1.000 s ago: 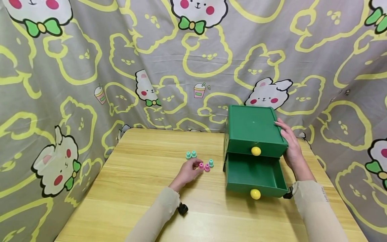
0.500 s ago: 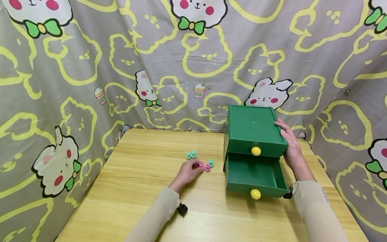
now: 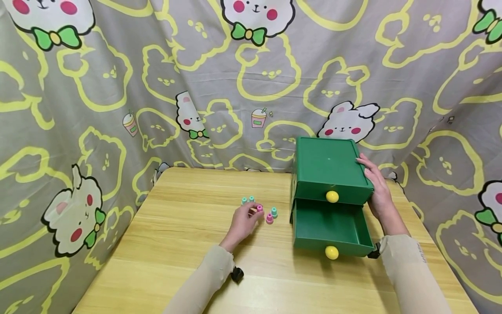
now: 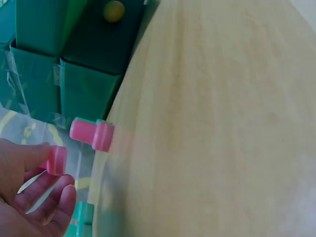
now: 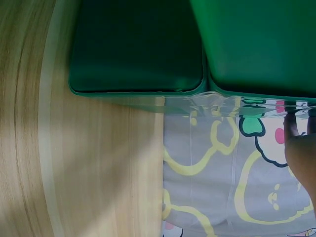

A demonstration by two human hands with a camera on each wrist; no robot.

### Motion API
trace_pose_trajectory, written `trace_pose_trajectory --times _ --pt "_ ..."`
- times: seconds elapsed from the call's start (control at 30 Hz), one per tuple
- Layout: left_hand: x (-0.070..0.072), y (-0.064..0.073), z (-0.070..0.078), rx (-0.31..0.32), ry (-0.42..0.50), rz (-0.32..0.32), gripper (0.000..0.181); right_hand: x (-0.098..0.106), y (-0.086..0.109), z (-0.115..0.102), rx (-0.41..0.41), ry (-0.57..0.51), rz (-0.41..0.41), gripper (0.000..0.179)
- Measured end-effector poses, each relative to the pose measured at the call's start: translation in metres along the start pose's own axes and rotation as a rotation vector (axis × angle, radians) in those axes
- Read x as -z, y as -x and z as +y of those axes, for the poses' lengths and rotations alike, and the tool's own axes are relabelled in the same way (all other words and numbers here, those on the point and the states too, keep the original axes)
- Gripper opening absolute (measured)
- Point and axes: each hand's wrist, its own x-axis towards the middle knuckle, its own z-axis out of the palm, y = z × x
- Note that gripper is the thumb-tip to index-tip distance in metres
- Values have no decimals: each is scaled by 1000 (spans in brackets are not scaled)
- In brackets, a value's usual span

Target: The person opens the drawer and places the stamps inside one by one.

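My left hand (image 3: 242, 221) pinches a small pink peg-like piece (image 3: 259, 209), narrow at the top and flared at the base, between thumb and fingers. In the left wrist view the flared end of that piece (image 4: 57, 161) sticks out past the fingers. A second pink piece (image 3: 269, 219) stands just to the right, with a teal one (image 3: 274, 212) behind it. Two more teal pieces (image 3: 251, 199) stand behind my left fingertips, partly covered by them. My right hand (image 3: 377, 185) rests on the right side of the green drawer cabinet (image 3: 327, 162), fingers extended along its upper edge.
The cabinet's lower drawer (image 3: 313, 244) is pulled out toward me and shows a bare inside; the upper drawer with its yellow knob (image 3: 332, 196) is closed. A patterned curtain (image 3: 219, 83) hangs behind the wooden table (image 3: 164, 235).
My left hand has raised the pink piece from beside the other pink one and moved it slightly back. My right hand and the cabinet stay in place.
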Motion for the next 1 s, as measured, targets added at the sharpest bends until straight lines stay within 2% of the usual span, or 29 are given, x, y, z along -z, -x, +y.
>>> trace_pose_trajectory --times 0.17,0.37,0.73,1.0 --pt "0 -1 11 -59 11 55 27 1 1 0 6 3 -3 49" --pt "-2 0 35 -120 32 76 20 1 2 0 7 -2 -6 49" --pt "-16 5 74 -229 110 19 23 2 1 1 6 -4 -5 48" --pt "-29 6 98 -367 60 -1 20 1 0 0 -1 -7 -6 49"
